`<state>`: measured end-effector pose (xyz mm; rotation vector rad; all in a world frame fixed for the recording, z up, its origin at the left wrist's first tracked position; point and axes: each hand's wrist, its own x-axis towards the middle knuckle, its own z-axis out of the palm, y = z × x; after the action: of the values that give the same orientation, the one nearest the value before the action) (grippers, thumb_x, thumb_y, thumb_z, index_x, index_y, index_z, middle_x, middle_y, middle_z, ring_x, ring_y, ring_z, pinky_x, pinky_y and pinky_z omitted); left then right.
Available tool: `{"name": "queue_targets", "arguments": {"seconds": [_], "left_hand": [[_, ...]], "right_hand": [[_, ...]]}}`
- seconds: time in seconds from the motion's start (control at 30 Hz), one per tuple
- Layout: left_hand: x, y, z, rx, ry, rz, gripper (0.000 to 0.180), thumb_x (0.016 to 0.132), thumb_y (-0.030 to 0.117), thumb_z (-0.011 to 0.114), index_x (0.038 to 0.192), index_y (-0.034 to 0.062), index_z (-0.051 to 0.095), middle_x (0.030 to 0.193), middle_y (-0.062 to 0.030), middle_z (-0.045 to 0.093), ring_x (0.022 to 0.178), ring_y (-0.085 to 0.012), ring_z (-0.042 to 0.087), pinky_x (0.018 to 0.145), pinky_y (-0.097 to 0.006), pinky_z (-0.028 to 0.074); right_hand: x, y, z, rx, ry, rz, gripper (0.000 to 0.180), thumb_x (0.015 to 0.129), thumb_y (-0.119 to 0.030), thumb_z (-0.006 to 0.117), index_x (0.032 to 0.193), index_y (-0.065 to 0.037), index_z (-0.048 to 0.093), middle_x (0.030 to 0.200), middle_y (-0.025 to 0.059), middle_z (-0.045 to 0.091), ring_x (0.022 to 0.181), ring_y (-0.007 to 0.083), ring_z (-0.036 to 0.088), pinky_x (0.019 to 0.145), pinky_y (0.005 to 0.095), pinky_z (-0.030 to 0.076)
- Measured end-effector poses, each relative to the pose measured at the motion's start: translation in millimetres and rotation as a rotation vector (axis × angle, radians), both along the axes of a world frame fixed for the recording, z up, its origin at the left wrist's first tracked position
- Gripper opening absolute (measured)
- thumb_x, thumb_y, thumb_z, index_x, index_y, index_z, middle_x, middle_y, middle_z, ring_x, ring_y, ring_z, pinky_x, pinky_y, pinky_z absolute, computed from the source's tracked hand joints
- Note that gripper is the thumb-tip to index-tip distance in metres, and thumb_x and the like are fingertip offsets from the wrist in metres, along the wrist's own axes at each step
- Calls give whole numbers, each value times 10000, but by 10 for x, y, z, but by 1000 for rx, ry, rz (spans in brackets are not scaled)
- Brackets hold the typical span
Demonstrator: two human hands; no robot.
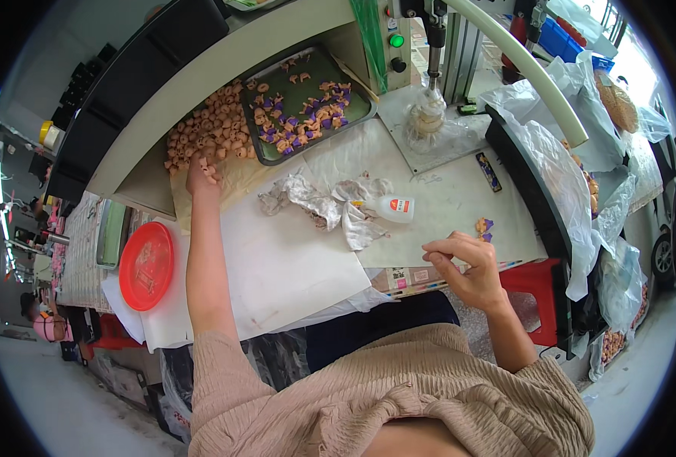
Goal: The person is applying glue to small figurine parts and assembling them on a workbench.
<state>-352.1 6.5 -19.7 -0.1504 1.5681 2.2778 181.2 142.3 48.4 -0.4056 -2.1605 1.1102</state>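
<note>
My left hand (202, 181) reaches to the near edge of a heap of small, hollow, peach-coloured plastic pieces (215, 126). Its fingers are bent around a few of these pieces. Above the table's front edge, my right hand (469, 268) is closed, thumb and fingertips close together; whatever may be between them is too small to make out. Just beyond it lie small peach-and-purple figure parts (484, 228). A dark tray (307, 72) beside the heap holds many peach-and-purple parts.
A crumpled white cloth (311, 202) and a small white bottle (395, 208) lie mid-table. At left is a red round lid or dish (146, 266). A press (427, 114) with a plastic-wrapped head stands at the back right, near a black-edged bin (532, 190) draped with plastic bags.
</note>
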Motion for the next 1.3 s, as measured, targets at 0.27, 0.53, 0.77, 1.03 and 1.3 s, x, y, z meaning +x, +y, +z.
{"name": "queue_targets", "arguments": {"seconds": [0.27,0.53,0.77,1.03,1.3], "left_hand": [[794,-101,165,619,-375,-144,267,930,229,424,1014,7,547,942,-88,589,831,-234,557,602,-321,484],[1844,-227,252,630,-646,-456,344,913,230,464,1173,16,533,1050,-83,611,842,-227,552,527,-277,444],[2157,-358,151,440,-451,-612,285,892,149,535,1168,91,572,957,-39,622,787,-168,566,497,-247,424],[2498,-451,12,646,-542,-825,322,972,261,531,1245,91,517,1007,-58,590,789,-120,542,513,-214,435],[3080,-213,21,748,-733,-707,262,968,165,529,1218,106,577,1167,-111,548,888,-163,519,609,-235,467]], "right_hand": [[-407,199,-95,248,-116,-184,232,788,-20,657,1020,-6,659,984,122,658,891,269,588,782,340,476],[-838,156,-407,335,-396,-130,386,792,-163,683,1142,-20,606,1134,143,602,1077,336,504,928,409,419],[-915,177,-479,186,-447,-77,417,753,-160,701,1129,-12,601,1046,177,612,1017,363,535,884,403,440],[-564,54,-138,3,-296,-108,401,784,-183,716,1117,4,595,998,141,614,869,277,613,792,327,479],[-394,-38,-173,-512,72,-105,401,770,-178,799,1064,2,594,993,34,586,860,101,567,748,235,472]]}}
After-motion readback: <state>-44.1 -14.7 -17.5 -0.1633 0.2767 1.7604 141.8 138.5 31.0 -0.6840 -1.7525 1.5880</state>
